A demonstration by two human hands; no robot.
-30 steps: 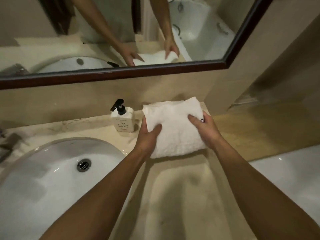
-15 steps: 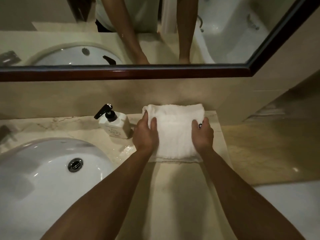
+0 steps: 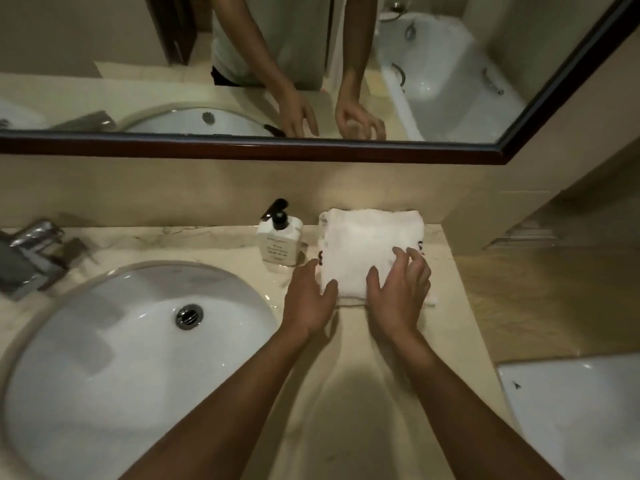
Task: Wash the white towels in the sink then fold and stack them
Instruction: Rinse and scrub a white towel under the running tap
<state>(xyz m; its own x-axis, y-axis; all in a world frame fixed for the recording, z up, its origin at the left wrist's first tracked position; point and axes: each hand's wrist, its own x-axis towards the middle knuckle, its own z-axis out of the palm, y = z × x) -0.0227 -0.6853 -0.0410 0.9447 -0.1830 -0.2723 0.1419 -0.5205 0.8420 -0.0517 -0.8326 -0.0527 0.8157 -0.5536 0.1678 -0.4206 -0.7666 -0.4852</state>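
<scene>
Towel stack (image 3: 367,251) now flat on counter (image 3: 349,382), both hands' grips loosened

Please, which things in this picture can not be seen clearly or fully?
- Towel, head view: near edge hidden under left hand and right hand; number of stacked towels unclear.
- Soap bottle: label print too small to read.
- Faucet: blurred, cut by left edge.
- Sink: rim cut by bottom edge.
</scene>
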